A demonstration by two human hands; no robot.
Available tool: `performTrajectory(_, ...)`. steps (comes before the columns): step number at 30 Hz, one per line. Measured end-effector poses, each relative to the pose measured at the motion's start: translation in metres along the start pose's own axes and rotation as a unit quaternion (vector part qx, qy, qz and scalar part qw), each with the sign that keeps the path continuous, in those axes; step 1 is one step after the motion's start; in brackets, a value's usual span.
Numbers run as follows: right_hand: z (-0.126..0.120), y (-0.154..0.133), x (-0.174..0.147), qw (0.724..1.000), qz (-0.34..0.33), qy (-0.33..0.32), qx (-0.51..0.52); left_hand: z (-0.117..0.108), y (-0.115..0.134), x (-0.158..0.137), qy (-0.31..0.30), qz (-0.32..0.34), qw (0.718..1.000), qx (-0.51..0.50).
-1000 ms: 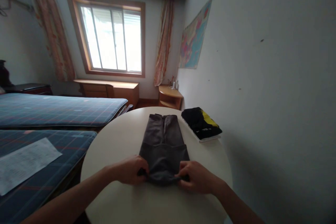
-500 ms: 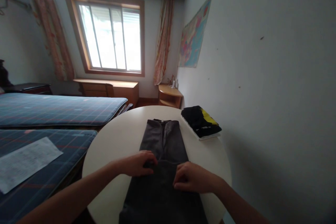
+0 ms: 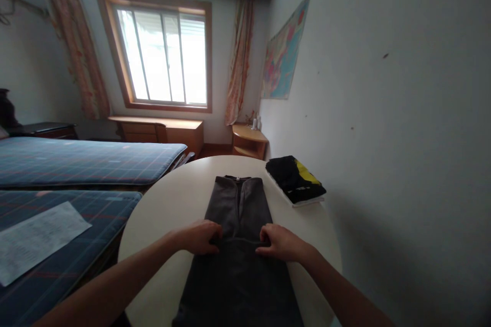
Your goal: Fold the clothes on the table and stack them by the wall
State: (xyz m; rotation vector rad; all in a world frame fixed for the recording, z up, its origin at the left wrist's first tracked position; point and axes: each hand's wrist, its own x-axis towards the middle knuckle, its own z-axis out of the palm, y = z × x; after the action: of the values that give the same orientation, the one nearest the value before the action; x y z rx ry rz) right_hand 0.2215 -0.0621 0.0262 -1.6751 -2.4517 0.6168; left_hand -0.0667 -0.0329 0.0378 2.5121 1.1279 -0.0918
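A long, narrow folded dark grey garment [image 3: 240, 281] lies lengthwise on the round white table [image 3: 164, 209]. Its neckline, with a small label and a V-shaped opening, points away from me. Across its middle runs a horizontal edge of an upper layer. My left hand [image 3: 201, 237] pinches that edge at its left end, fingers curled over the cloth. Opposite it, my right hand [image 3: 280, 242] grips the right end of the same edge between thumb and fingers. The near end of the garment passes out of the bottom of the view.
Folded black and yellow clothing [image 3: 293, 179] lies on a white item at the table's right rim, close to the wall [image 3: 402, 173]. Left of the table are two plaid mattresses [image 3: 92, 158], the nearer bearing a paper sheet [image 3: 42, 240]. A corner shelf [image 3: 249, 135] stands behind.
My right hand has moved up and slightly outward to the edge of the upper layer. My left hand has shifted a little left, and both now grip that edge.
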Motion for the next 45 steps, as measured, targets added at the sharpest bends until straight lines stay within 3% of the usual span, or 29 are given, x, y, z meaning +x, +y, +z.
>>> performTrajectory(6, -0.013, -0.003, 0.002, 0.998, 0.003, -0.070, -0.001, -0.003, -0.004, -0.003, -0.040, 0.020, 0.998, -0.053)
performTrajectory(10, -0.024, 0.000, 0.003, 0.991, -0.061, -0.117, 0.039, -0.013, -0.009, -0.005, -0.046, 0.058, 0.993, -0.096)
performTrajectory(14, -0.052, 0.004, 0.012, 0.986, -0.117, -0.060, 0.104, -0.044, -0.016, 0.001, -0.023, 0.091, 0.985, -0.148)
performTrajectory(22, -0.130, 0.023, 0.082, 0.979, -0.147, 0.098, 0.101, -0.138, -0.045, 0.051, 0.135, 0.112, 0.981, -0.080)
performTrajectory(26, -0.159, 0.036, 0.122, 0.977, -0.146, 0.113, 0.107, -0.169, -0.061, 0.081, 0.163, 0.117, 0.977, -0.074)
performTrajectory(29, -0.171, 0.050, 0.150, 0.978, -0.137, 0.114, 0.105, -0.180, -0.077, 0.104, 0.198, 0.096, 0.973, -0.075)
performTrajectory(33, -0.161, 0.070, 0.190, 0.980, -0.116, 0.133, 0.089, -0.165, -0.109, 0.139, 0.251, 0.046, 0.966, -0.051)
performTrajectory(37, -0.120, 0.083, 0.221, 0.990, -0.040, 0.127, -0.038, -0.114, -0.133, 0.171, 0.249, -0.066, 0.966, 0.007)
performTrajectory(41, -0.073, 0.086, 0.232, 0.986, 0.010, 0.126, -0.107, -0.055, -0.134, 0.186, 0.251, -0.109, 0.962, 0.028)
performTrajectory(45, -0.043, 0.085, 0.233, 0.981, 0.034, 0.139, -0.130, -0.022, -0.126, 0.192, 0.251, -0.135, 0.958, 0.042)
